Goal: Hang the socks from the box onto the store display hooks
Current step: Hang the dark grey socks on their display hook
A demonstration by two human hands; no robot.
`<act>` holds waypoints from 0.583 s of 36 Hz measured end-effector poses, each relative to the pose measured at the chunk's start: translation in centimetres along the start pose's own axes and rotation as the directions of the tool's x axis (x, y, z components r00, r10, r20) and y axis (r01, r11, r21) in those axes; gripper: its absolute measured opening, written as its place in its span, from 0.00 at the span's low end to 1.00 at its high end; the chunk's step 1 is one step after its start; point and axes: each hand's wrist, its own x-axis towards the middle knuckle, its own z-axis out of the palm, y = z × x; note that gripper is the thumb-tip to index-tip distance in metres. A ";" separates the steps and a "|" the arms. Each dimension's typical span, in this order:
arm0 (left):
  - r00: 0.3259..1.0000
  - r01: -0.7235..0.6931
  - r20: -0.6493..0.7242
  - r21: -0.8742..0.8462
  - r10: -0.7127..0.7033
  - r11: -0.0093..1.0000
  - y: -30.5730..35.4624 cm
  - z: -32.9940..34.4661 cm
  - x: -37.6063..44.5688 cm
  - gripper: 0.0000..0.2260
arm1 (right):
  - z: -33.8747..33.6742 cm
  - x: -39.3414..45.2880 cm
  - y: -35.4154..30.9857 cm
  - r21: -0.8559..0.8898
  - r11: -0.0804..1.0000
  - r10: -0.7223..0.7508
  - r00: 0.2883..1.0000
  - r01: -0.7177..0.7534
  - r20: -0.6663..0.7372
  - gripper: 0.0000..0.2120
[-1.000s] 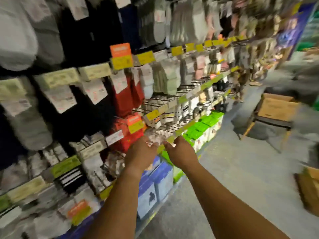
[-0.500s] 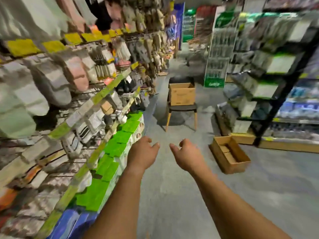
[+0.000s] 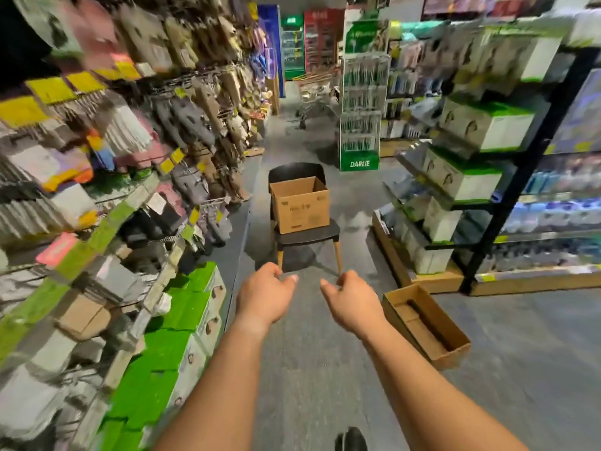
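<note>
Two empty hands, left (image 3: 264,297) and right (image 3: 353,304), reach forward with fingers loosely curled. Ahead, the box (image 3: 300,204) sits on a chair (image 3: 307,235); socks (image 3: 192,122) hang on the left.

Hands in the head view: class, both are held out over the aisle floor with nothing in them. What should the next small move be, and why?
Probably step forward toward the cardboard box on the black chair and reach into it. The left hand and right hand hold nothing, fingers loosely curled, and the box stands ahead up the aisle, out of reach. The sock display hangs on the left.
</note>
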 end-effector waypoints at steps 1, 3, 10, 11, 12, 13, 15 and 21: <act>1.000 0.000 -0.002 0.000 0.000 1.000 0.6 0.4 2.2 0.20 | 0.1 2.4 -0.1 0.005 1.000 -0.003 1.000 0.003 0.001 0.24; 1.000 -0.002 0.000 0.005 0.002 1.000 1.9 1.4 7.3 0.19 | 0.3 7.9 -0.4 0.015 1.000 -0.012 1.000 0.012 0.001 0.23; 0.999 0.047 -0.026 0.031 -0.046 0.998 7.7 2.7 23.7 0.19 | -2.1 26.4 -3.0 -0.003 1.000 -0.028 0.999 0.028 0.043 0.23; 0.998 0.057 -0.030 0.032 -0.056 0.998 8.4 2.7 25.8 0.20 | -2.4 28.9 -3.5 -0.003 1.000 -0.027 0.999 0.028 0.043 0.22; 0.997 0.066 -0.030 0.037 -0.065 0.997 8.9 2.7 27.8 0.20 | -2.5 31.3 -4.0 -0.004 1.000 -0.025 0.999 0.026 0.046 0.22; 0.997 0.077 -0.028 0.039 -0.075 0.996 9.3 2.7 29.7 0.21 | -2.5 33.5 -4.6 -0.007 1.000 -0.025 0.998 0.025 0.055 0.22; 0.995 0.103 -0.022 0.031 -0.102 0.994 9.6 2.9 33.6 0.21 | -2.1 37.7 -5.7 -0.012 1.000 -0.028 0.997 0.029 0.077 0.22; 0.993 0.117 -0.002 -0.011 -0.117 0.993 10.5 4.6 47.2 0.19 | 0.2 50.7 -8.0 -0.026 0.998 -0.058 0.992 0.061 0.108 0.23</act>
